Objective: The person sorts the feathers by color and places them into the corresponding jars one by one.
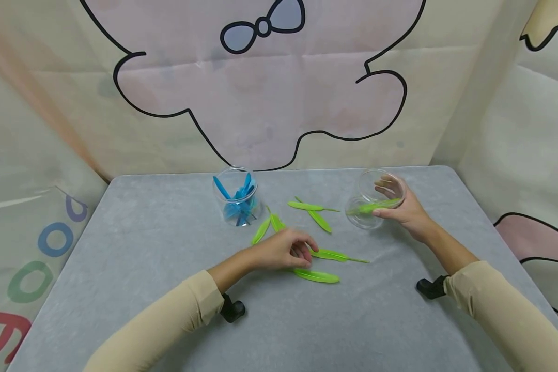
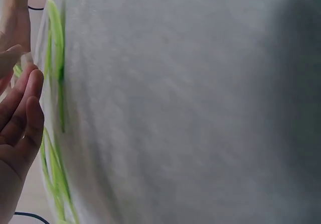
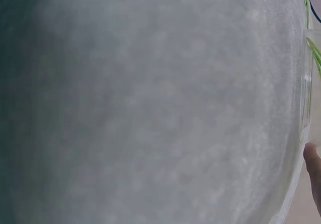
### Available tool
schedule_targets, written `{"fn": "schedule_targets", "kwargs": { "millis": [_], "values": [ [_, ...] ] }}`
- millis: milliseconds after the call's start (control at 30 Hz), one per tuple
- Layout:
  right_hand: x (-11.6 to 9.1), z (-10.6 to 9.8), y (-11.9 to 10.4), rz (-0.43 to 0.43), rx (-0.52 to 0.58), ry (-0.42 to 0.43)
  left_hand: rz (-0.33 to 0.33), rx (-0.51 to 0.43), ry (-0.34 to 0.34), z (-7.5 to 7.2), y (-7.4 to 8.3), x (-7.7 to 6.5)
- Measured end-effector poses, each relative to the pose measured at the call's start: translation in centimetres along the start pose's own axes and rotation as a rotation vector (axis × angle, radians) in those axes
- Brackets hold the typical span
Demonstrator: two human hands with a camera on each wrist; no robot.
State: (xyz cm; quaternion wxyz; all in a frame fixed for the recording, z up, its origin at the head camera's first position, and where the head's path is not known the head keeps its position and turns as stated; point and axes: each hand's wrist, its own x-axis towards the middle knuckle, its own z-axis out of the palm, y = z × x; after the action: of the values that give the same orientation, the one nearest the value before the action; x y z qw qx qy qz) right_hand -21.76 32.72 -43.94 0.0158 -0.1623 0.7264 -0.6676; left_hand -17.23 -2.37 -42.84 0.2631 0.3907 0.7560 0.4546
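Observation:
My right hand [image 1: 413, 216] grips a clear plastic jar [image 1: 361, 221] near its rim, at the right of the table. The jar tilts toward me and has green feathers [image 1: 369, 207] inside. My left hand [image 1: 281, 250] is over the loose green feathers near the middle, its fingers loosely bent. I see nothing held in it. Nearest to its fingers are a green feather [image 1: 330, 255] and another green feather [image 1: 317, 276] in front. In the left wrist view the left fingers [image 2: 34, 118] are beside the feathers. The right wrist view shows only the jar's edge and one fingertip.
A second clear jar [image 1: 228, 211] holding blue feathers [image 1: 243, 204] stands upright toward the back, left of the middle. Two crossed green feathers [image 1: 320, 219] lie between the jars, and more green feathers [image 1: 260, 231] lie behind the left hand. A grey cloth [image 1: 167, 248] covers the table.

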Motion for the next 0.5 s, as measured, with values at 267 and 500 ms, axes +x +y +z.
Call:
{"fn": "schedule_targets", "kwargs": {
  "millis": [267, 500],
  "values": [
    [-0.1, 0.1, 0.2, -0.008, -0.016, 0.005, -0.038, 0.060, -0.027, 0.2, -0.9, -1.3],
    [-0.1, 0.1, 0.0, -0.003, -0.007, -0.001, -0.020, 0.126, 0.012, 0.6, -1.3, -1.3]
  ]
}}
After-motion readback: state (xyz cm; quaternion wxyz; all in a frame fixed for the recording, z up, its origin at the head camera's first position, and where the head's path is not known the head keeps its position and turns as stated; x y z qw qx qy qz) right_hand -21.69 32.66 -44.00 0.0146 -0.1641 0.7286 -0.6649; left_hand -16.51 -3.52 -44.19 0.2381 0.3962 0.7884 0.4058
